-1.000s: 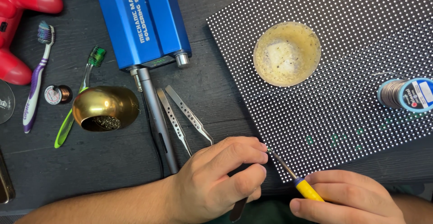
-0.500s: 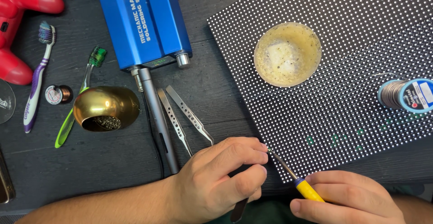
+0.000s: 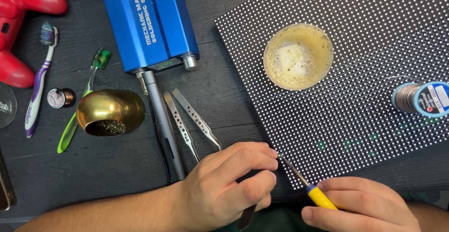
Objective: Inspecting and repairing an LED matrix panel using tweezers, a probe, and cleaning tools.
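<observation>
Yellow plastic shows in my right hand [image 3: 360,208], which is closed around the handle of a thin soldering iron [image 3: 306,185] whose dark tip meets the near corner of the dotted LED panel [image 3: 374,49]. My left hand [image 3: 224,187] is curled, fingers pinched near that same corner, with a dark slim tool [image 3: 246,218] poking out under the palm; I cannot tell how firmly it is held.

Just beyond the left hand lie grey tweezers [image 3: 191,124] and a grey pen-like handle [image 3: 161,124]. Left of them sits a brass bowl [image 3: 110,113] tipped on its side, with brass wool inside. Beside it lie a green toothbrush [image 3: 79,115] and a purple toothbrush [image 3: 39,80].

Farther off, a round tin [image 3: 298,57] rests on the panel, filled with yellowish flux. A solder spool [image 3: 421,97] lies at the panel's right edge. A blue soldering station [image 3: 147,21] stands at the far side.
</observation>
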